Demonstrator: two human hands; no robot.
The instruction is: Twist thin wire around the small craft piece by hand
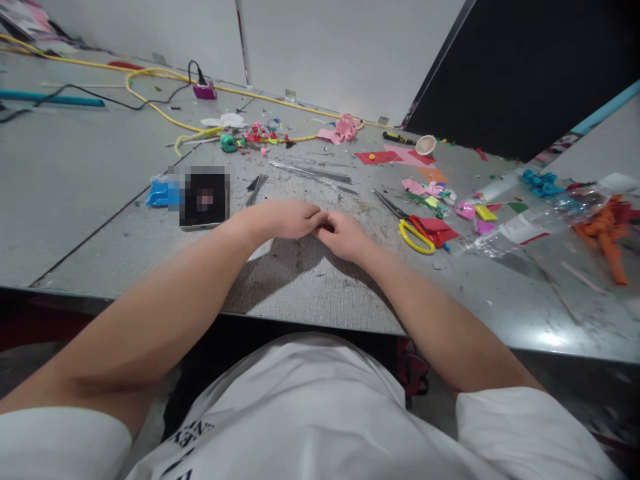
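Note:
My left hand and my right hand rest knuckles-up on the grey table, fingertips meeting at the middle. Both have curled fingers. Whether anything small is pinched between them is hidden by the fingers. Yellow-handled scissors lie just right of my right hand, blades pointing away. A dark phone lies left of my left hand, beside a blue packet.
Coloured paper scraps and red sheets litter the right. A clear plastic bottle lies on its side, orange strips beyond. Thin metal wires lie ahead. Yellow cable and a charger run along the back. A dark board leans at right.

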